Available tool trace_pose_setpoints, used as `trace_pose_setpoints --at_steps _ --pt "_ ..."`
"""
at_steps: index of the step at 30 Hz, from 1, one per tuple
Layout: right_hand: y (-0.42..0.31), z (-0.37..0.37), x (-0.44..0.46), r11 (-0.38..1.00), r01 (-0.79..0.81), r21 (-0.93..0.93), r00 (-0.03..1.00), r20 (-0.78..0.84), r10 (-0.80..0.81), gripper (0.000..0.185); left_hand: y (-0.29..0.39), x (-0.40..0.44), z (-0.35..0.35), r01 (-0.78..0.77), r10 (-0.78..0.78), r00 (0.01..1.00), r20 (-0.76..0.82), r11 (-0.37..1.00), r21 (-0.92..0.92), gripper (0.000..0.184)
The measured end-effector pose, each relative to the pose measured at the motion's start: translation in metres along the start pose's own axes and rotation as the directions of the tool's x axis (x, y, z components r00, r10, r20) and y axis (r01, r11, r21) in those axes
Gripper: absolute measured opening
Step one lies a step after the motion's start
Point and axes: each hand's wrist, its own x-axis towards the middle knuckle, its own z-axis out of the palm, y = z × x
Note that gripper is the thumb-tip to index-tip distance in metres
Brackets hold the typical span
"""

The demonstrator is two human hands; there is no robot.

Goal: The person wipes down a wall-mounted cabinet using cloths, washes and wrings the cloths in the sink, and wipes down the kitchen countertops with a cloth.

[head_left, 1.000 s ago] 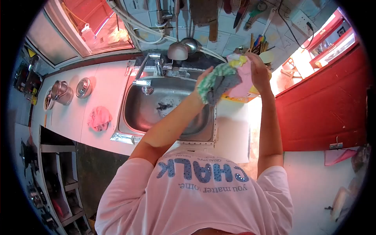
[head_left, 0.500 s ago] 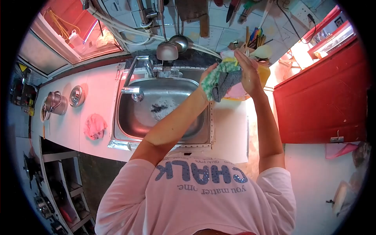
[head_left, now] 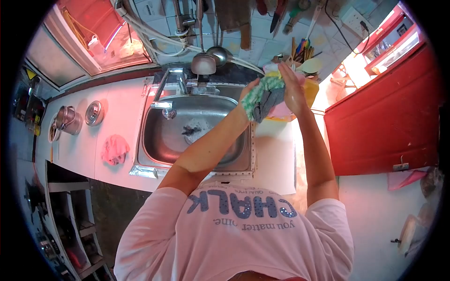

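A green-and-white cloth [head_left: 260, 92] with a grey side hangs bunched between my two hands, to the right of the sink's back corner. My left hand [head_left: 250, 89] grips its left edge, the fingers mostly hidden behind the fabric. Against its right side lies my right hand [head_left: 293, 91], fingers long and pressed close to the cloth. Just behind the hands stands a yellow container [head_left: 310, 92], partly covered by them. The steel sink [head_left: 157, 145] is to the left, with suds and a dark scrap at the drain.
A chrome faucet [head_left: 164, 105] reaches over the sink. On the left counter are a pink cloth [head_left: 115, 150], a round metal lid [head_left: 94, 113] and a metal pot [head_left: 70, 122]. Ladles [head_left: 204, 64] hang at the back wall. A red panel [head_left: 379, 117] stands at right.
The cloth and both hands have shifted very slightly, with the right hand a little to the left. The head view has tilted a little. Both hands keep the cloth.
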Motion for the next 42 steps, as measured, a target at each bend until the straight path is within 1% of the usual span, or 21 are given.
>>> trace_pose_setpoints --at_steps 2,4,5,7,8,9,11,13,15,17,21,24,27,28,31,33,34,37,38,41,42 --pt "-0.014 -0.011 0.005 0.999 -0.009 -0.053 1.0 -0.006 0.009 0.056 -0.005 -0.015 0.012 -0.028 0.028 0.998 -0.064 1.0 -0.01 0.057" --pt "-0.027 -0.019 0.009 0.996 -0.011 -0.091 0.998 -0.058 0.005 0.046 -0.006 -0.039 0.025 0.006 0.003 0.996 0.086 0.994 -0.105 0.055" --pt "-0.036 -0.016 0.007 0.995 -0.086 -0.041 0.992 -0.1 0.082 0.041 -0.005 -0.05 0.031 0.025 -0.001 0.987 0.162 0.989 -0.148 0.055" --pt "-0.057 -0.005 -0.006 0.972 -0.226 0.07 0.96 -0.155 0.234 0.035 -0.002 -0.072 0.042 -0.091 0.096 0.993 0.071 0.993 -0.076 0.054" --pt "-0.06 0.013 -0.017 0.894 -0.229 0.385 0.957 -0.077 0.279 0.036 -0.001 -0.083 0.044 -0.146 0.147 0.989 0.022 0.988 -0.039 0.053" --pt "-0.077 0.018 -0.021 0.74 -0.428 0.518 0.886 0.078 0.458 0.036 0.001 -0.092 0.044 -0.166 0.166 0.986 0.003 0.986 -0.017 0.053" --pt "-0.112 0.028 -0.025 0.28 -0.743 0.608 0.61 0.443 0.657 0.037 0.006 -0.109 0.037 -0.2 0.201 0.979 -0.037 0.979 0.027 0.052" --pt "-0.121 0.055 -0.03 0.112 -0.639 0.761 0.668 0.477 0.571 0.034 0.011 -0.126 0.017 -0.222 0.229 0.971 -0.073 0.971 0.091 0.051" --pt "-0.14 0.075 -0.031 0.233 -0.502 0.833 0.804 0.35 0.48 0.033 0.012 -0.143 0.003 -0.243 0.274 0.947 -0.167 0.952 0.186 0.052" --pt "-0.14 0.097 -0.032 0.257 -0.575 0.777 0.786 0.437 0.437 0.032 0.016 -0.16 -0.002 -0.241 0.341 0.89 -0.301 0.915 0.324 0.054" --pt "-0.146 0.122 -0.027 0.43 -0.612 0.664 0.748 0.307 0.588 0.027 0.018 -0.206 0.021 -0.237 0.261 0.903 -0.342 0.965 0.111 0.057" --pt "-0.148 0.137 -0.021 0.32 -0.571 0.756 0.767 0.351 0.537 0.025 0.025 -0.245 0.022 -0.221 0.307 0.786 -0.537 0.95 0.22 0.056" --pt "-0.158 0.16 -0.027 0.328 -0.588 0.739 0.781 0.412 0.469 0.025 0.044 -0.267 -0.022 -0.164 0.304 0.851 -0.428 0.929 0.332 0.048" --pt "-0.161 0.167 -0.029 0.352 -0.595 0.722 0.785 0.43 0.446 0.026 0.047 -0.269 -0.028 -0.192 0.335 0.809 -0.483 0.927 0.322 0.045" --pt "-0.214 0.176 -0.046 0.762 -0.34 0.552 0.939 0.241 0.244 0.023 0.053 -0.254 -0.047 -0.296 0.479 0.682 -0.553 0.872 0.39 0.036" --pt "-0.251 0.187 -0.067 0.869 -0.284 0.405 0.916 0.382 0.122 0.023 0.053 -0.247 -0.077 -0.367 0.63 0.61 -0.481 0.762 0.533 0.032" --pt "-0.256 0.187 -0.068 0.884 -0.176 0.433 0.975 0.198 0.097 0.022 0.056 -0.249 -0.087 -0.308 0.568 0.691 -0.448 0.791 0.528 0.03" --pt "-0.212 0.21 -0.042 0.84 -0.497 0.218 0.868 0.137 0.478 0.024 0.019 -0.213 -0.022 -0.274 0.518 0.428 -0.74 0.855 0.44 0.029" --pt "-0.2 0.21 -0.034 0.83 -0.546 0.112 0.837 0.117 0.535 0.026 0.014 -0.212 -0.027 -0.103 0.503 0.39 -0.771 0.856 0.506 0.032" --pt "-0.214 0.218 -0.041 0.814 -0.574 0.09 0.812 0.193 0.551 0.025 0.022 -0.208 -0.016 -0.116 0.445 0.388 -0.807 0.892 0.437 0.037" --pt "-0.231 0.226 -0.052 0.827 -0.527 0.193 0.843 0.238 0.482 0.025 0.022 -0.209 -0.023 -0.308 0.462 0.629 -0.625 0.886 0.346 0.036"
